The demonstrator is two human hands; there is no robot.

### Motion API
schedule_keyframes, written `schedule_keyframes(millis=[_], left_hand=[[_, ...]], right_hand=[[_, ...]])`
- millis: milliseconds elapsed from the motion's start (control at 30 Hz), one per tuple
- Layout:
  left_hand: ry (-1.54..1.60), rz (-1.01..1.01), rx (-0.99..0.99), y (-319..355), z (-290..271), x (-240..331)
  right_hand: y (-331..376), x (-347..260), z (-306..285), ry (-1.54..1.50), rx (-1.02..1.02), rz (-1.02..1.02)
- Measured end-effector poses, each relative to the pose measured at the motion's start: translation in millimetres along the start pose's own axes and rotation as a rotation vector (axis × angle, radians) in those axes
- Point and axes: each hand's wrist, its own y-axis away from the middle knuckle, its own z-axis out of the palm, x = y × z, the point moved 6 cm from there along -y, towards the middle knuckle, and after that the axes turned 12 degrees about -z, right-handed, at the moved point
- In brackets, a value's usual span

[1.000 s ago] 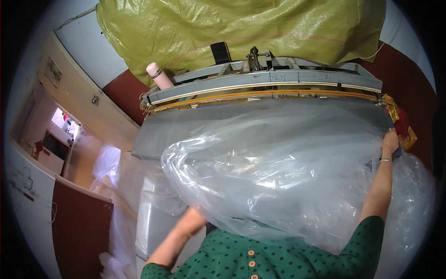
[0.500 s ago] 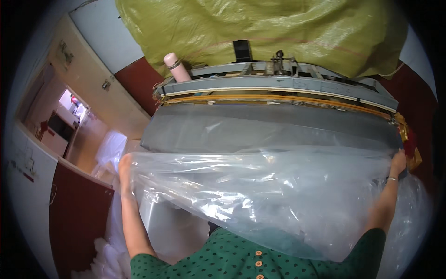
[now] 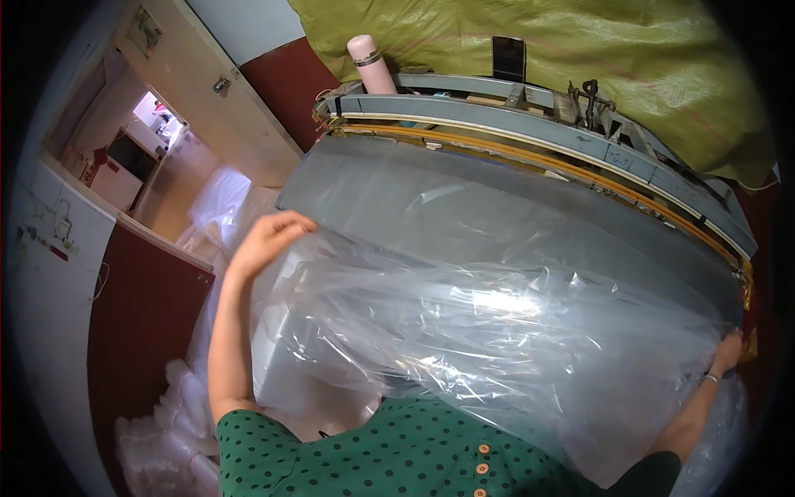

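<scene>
We've got the clear plastic sheet (image 3: 497, 331) spread across the grey machine table (image 3: 464, 207), our left hand (image 3: 269, 240) pinching its near-left corner, our right hand (image 3: 727, 352) gripping the far-right edge; a pink flask (image 3: 371, 63) stands behind the sealing bar (image 3: 530, 116).

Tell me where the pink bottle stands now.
In the head view the pink bottle stands upright at the top, left of centre, on the far left end of the grey sealing machine, against the yellow-green sheet.
</scene>
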Motion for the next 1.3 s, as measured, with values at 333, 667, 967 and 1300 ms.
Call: schedule_keyframes(millis=[333, 667, 967, 1300], left_hand=[[-0.167, 0.257, 0.324, 13.6, 89.2, 29.5], [-0.103, 0.230, 0.562, -156.1, 94.6, 42.4], [-0.233, 0.278, 0.511, -201.9, 141.4, 29.0], [-0.365, 0.270, 0.533, -193.6, 137.1, 39.5]], right_hand=[[-8.9, 24.5, 10.3, 0.034, 0.029, -0.053], [0.8, 2.7, -6.6, -0.012, 0.058, 0.042], [-23.2, 136.6, 50.4, -0.718, 0.279, 0.071], [-12.9, 109.4, 30.1, -1.291, 0.294, 0.266]])
